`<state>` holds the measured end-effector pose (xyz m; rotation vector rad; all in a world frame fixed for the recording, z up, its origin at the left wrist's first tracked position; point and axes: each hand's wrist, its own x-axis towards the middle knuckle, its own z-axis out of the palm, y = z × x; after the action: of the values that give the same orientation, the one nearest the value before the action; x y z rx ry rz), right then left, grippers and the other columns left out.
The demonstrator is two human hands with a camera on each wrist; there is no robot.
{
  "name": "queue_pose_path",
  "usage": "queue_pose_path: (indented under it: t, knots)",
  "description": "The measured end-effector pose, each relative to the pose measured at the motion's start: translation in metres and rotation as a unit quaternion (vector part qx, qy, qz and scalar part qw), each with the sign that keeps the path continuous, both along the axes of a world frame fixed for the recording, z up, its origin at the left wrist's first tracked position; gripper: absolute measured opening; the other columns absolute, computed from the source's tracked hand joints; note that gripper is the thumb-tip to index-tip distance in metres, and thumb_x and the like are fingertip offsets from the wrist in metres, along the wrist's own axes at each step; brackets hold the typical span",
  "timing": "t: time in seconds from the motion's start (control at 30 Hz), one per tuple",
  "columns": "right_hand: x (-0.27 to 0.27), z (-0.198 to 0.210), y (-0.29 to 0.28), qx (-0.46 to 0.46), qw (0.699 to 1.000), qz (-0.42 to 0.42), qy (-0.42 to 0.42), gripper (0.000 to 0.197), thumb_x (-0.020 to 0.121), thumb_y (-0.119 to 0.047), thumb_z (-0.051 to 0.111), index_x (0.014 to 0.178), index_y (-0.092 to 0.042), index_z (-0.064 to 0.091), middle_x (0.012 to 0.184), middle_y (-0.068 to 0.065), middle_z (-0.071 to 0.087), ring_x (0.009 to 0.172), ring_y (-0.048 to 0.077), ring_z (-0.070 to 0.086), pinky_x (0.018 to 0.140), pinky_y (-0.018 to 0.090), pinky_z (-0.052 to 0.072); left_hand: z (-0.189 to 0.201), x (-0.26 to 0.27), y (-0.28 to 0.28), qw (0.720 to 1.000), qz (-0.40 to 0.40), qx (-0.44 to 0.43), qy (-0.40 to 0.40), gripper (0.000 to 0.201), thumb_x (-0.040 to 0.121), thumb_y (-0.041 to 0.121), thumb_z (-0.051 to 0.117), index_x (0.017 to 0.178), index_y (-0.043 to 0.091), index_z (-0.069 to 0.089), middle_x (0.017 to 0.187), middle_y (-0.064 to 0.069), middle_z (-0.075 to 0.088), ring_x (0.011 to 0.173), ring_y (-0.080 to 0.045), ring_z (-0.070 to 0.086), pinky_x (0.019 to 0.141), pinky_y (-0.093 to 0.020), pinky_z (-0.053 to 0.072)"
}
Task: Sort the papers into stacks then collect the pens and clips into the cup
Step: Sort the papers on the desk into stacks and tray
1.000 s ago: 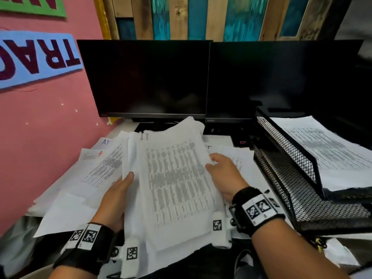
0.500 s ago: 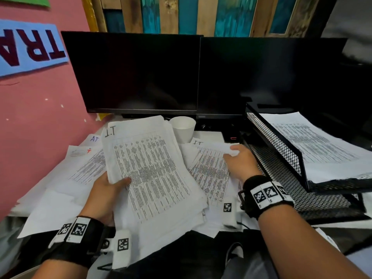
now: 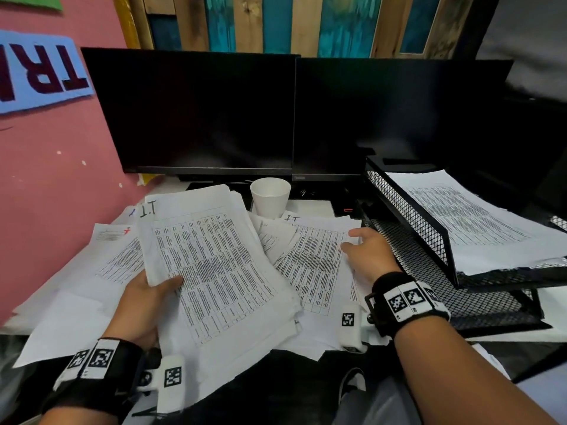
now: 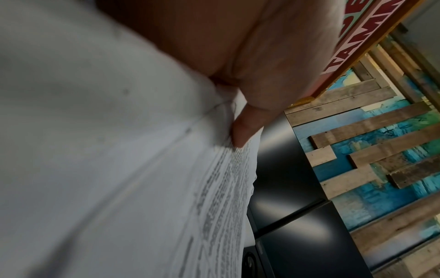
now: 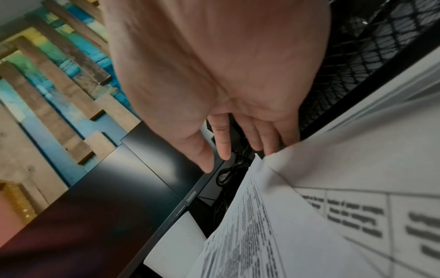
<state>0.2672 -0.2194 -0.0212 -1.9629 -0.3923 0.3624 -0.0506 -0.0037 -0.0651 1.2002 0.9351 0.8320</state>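
From the head view, my left hand (image 3: 144, 305) grips a thick bundle of printed papers (image 3: 214, 265) by its near left edge, thumb on top, the sheets fanning away from my palm toward the monitors (image 3: 199, 111). My right hand (image 3: 368, 256) lies with fingers straight and relaxed on a loose sheet marked "I.T" (image 3: 310, 256), holding nothing. The white cup (image 3: 270, 196) stands beyond my fingertips, between the two hands and further out; I see no pens or clips. Just off my right hand sits the black mesh tray (image 3: 411, 216), papers already in its upper tier. More sheets spread over the worktop (image 3: 70, 305) outside my left hand.

The left wrist view shows my thumb (image 4: 247, 127) pressed on the top page, the bundle's layered edges running away under it. The fingers beneath are hidden.

In the right wrist view my fingers (image 5: 221, 139) hang straight just above the loose sheet's far corner, near the tray mesh, not yet pinching it.

I judge the step to be adding this matching sheet to the bundle. To do it well, I should slide my fingertips under the corner, lift only one sheet, keep my left thumb firm so the bundle doesn't splay, and lay the sheet square on top.
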Motion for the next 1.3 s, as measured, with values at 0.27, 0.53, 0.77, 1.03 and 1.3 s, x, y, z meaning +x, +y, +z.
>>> queue_pose_path:
  t: [0.27,0.53,0.77,1.03,1.3]
  knots:
    - [0.006,0.006,0.006,-0.036,0.998,0.006,-0.045,0.069,0.086,-0.005,0.077,0.145,-0.017,0.045,0.117,-0.005,0.059,0.102,0.019,0.062,0.084,0.027,0.045,0.001,0.0,-0.001,1.0,0.003,-0.002,-0.003,0.027,0.096,-0.004,0.06,0.12,0.006,0.069,0.111,-0.019,0.077,0.103,-0.045,0.073,0.098,-0.064,0.053]
    - [0.021,-0.004,0.012,-0.074,0.989,-0.028,-0.125,0.028,0.092,-0.014,0.071,0.068,-0.018,0.057,0.074,-0.001,0.062,0.073,0.025,0.063,0.066,0.025,0.044,0.006,0.0,-0.004,1.0,0.005,-0.003,0.005,0.027,0.096,-0.005,0.06,0.121,0.003,0.068,0.109,-0.02,0.078,0.101,-0.045,0.074,0.096,-0.061,0.055]
    - [0.017,0.005,0.007,-0.064,0.984,-0.031,-0.163,0.03,0.106,-0.018,0.049,0.087,-0.016,0.073,0.081,0.001,0.064,0.071,0.023,0.058,0.057,0.021,0.038,0.006,0.002,-0.003,1.0,0.005,0.006,0.016,0.026,0.096,-0.004,0.061,0.119,0.005,0.069,0.11,-0.019,0.078,0.102,-0.045,0.074,0.098,-0.065,0.053]
    - [0.004,0.077,-0.001,0.087,0.946,-0.031,-0.31,0.024,0.106,-0.017,0.051,0.105,-0.012,0.074,0.071,-0.008,0.06,0.062,0.007,0.052,0.059,0.023,0.039,0.019,0.006,-0.014,1.0,-0.008,0.007,0.007,0.026,0.098,-0.002,0.057,0.119,0.006,0.07,0.109,-0.017,0.078,0.101,-0.041,0.075,0.097,-0.057,0.056]
    - [-0.007,0.096,-0.001,0.222,0.961,0.046,-0.159,0.033,0.1,-0.031,0.061,0.083,-0.004,0.069,0.073,0.013,0.057,0.068,0.019,0.046,0.065,0.032,0.041,0.043,0.011,-0.029,0.999,-0.019,0.031,-0.006,0.021,0.103,0.008,0.055,0.117,0.01,0.071,0.108,-0.016,0.079,0.101,-0.039,0.075,0.093,-0.054,0.058]
